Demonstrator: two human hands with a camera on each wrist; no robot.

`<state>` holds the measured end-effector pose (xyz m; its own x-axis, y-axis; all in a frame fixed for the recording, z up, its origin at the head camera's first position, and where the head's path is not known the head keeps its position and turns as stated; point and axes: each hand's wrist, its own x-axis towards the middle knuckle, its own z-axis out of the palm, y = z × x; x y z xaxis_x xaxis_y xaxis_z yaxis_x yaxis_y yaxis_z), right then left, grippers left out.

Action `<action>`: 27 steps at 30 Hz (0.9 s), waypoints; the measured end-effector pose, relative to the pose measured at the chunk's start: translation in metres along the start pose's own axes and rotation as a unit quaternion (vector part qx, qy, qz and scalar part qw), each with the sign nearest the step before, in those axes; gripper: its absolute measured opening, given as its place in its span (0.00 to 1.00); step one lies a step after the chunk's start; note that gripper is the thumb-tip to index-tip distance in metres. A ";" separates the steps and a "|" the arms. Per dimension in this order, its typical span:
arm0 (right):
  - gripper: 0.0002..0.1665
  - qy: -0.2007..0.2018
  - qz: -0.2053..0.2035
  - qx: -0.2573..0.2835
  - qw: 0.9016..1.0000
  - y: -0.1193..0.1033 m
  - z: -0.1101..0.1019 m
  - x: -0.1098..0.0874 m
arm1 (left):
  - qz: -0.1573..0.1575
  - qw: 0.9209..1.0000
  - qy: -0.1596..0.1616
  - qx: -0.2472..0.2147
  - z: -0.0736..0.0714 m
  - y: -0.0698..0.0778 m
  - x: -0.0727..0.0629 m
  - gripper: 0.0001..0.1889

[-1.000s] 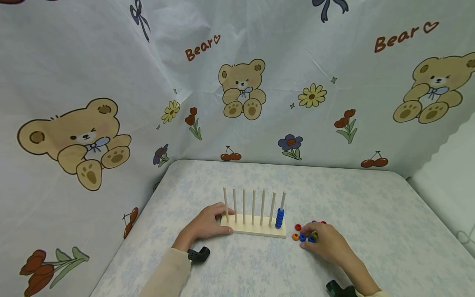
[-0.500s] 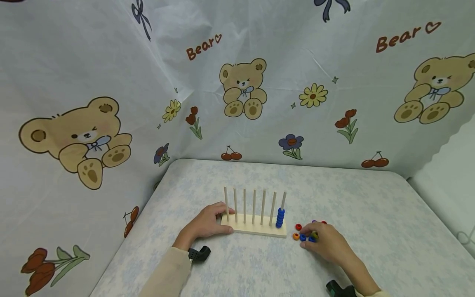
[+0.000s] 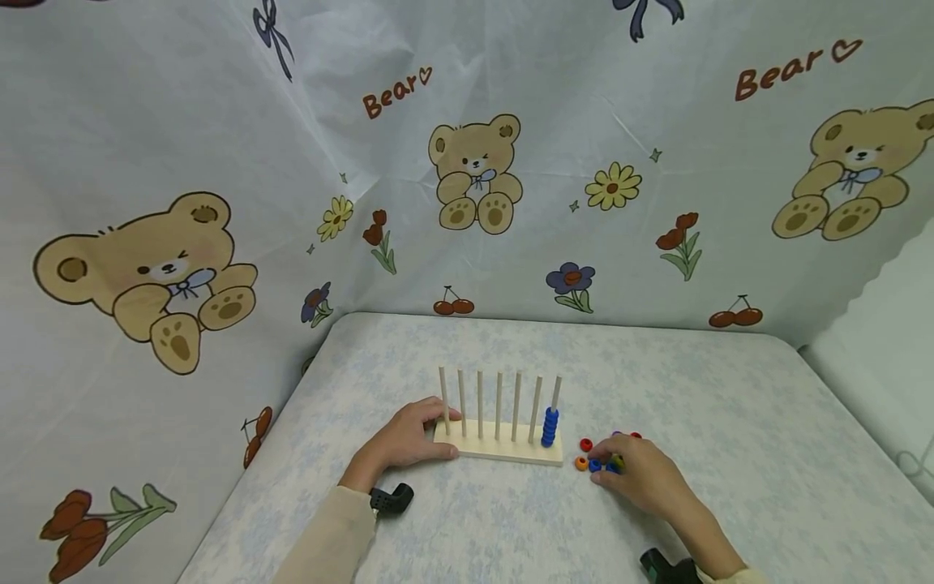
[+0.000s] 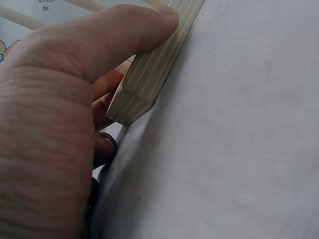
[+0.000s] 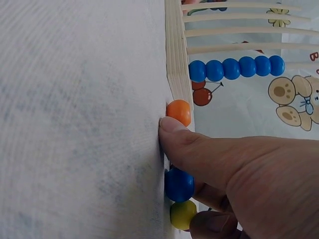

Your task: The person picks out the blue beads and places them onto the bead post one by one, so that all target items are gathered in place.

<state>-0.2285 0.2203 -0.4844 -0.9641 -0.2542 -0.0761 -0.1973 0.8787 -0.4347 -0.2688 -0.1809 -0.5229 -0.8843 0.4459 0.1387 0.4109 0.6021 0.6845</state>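
My left hand [image 3: 410, 438] grips the left end of a wooden peg abacus [image 3: 503, 444], thumb along the front edge and fingers behind. The left wrist view shows its thumb pressing the layered wooden base [image 4: 144, 74]. Several blue beads [image 3: 550, 428] are stacked on the rightmost peg; the other pegs are bare. Right of the base, my right hand [image 3: 642, 478] pinches a blue bead [image 3: 594, 465] between thumb and index finger, low at the table. Another blue bead [image 5: 179, 184] and a yellow-green bead [image 5: 183, 215] lie under the curled fingers.
An orange bead [image 3: 581, 464] and a red bead [image 3: 586, 445] lie between the abacus and the right hand. Another red bead [image 3: 636, 435] and a purple bead [image 3: 616, 433] show just behind that hand. A bear-print curtain [image 3: 481, 268] hangs behind the pale table [image 3: 496, 527].
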 end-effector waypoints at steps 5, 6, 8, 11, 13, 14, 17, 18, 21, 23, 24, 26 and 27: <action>0.13 0.001 0.001 -0.009 1.000 -0.001 0.000 -0.001 | 0.002 1.000 0.000 0.007 0.001 -0.001 0.000 0.24; 0.13 0.001 0.002 -0.010 1.000 -0.001 0.000 -0.002 | 0.002 1.000 0.000 0.008 0.001 -0.001 0.000 0.24; 0.13 0.000 0.002 -0.013 1.000 -0.002 -0.001 -0.002 | 0.001 1.000 0.000 0.009 0.001 -0.002 0.000 0.24; 0.13 -0.001 0.001 -0.018 1.000 -0.003 -0.003 -0.002 | -0.006 1.000 -0.002 0.013 0.001 -0.002 0.000 0.24; 0.14 -0.001 0.000 -0.021 1.000 -0.003 -0.004 -0.001 | -0.011 1.000 -0.001 0.015 0.001 -0.002 0.000 0.24; 0.14 -0.001 -0.001 -0.023 1.000 -0.003 -0.004 -0.001 | -0.013 1.000 -0.001 0.015 0.002 -0.003 0.001 0.24; 0.14 -0.001 -0.004 -0.026 1.000 -0.004 -0.005 -0.001 | -0.015 1.000 -0.001 0.014 0.002 -0.003 0.000 0.24; 0.14 -0.002 -0.004 -0.025 1.000 -0.004 -0.005 -0.001 | -0.015 1.000 -0.001 0.012 0.002 -0.003 0.000 0.24; 0.14 -0.002 -0.003 -0.020 1.000 -0.004 -0.005 -0.002 | -0.013 1.000 -0.001 0.012 0.002 -0.003 0.000 0.23; 0.14 -0.001 -0.003 -0.017 1.000 -0.005 -0.006 -0.003 | -0.014 1.000 -0.001 0.013 0.002 -0.002 0.000 0.23; 0.14 0.000 -0.003 -0.016 1.000 -0.005 -0.006 -0.003 | -0.015 1.000 -0.002 0.013 0.002 -0.002 0.000 0.23; 0.14 0.001 -0.003 -0.016 1.000 -0.005 -0.007 -0.003 | -0.015 1.000 -0.002 0.014 0.002 -0.002 0.001 0.24; 0.14 0.001 -0.004 -0.017 1.000 -0.005 -0.007 -0.004 | -0.015 1.000 -0.002 0.014 0.002 -0.002 0.001 0.24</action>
<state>-0.2251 0.2192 -0.4757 -0.9631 -0.2599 -0.0702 -0.2108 0.8903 -0.4036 -0.2703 -0.1806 -0.5253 -0.8953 0.4304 0.1151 0.3904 0.6333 0.6682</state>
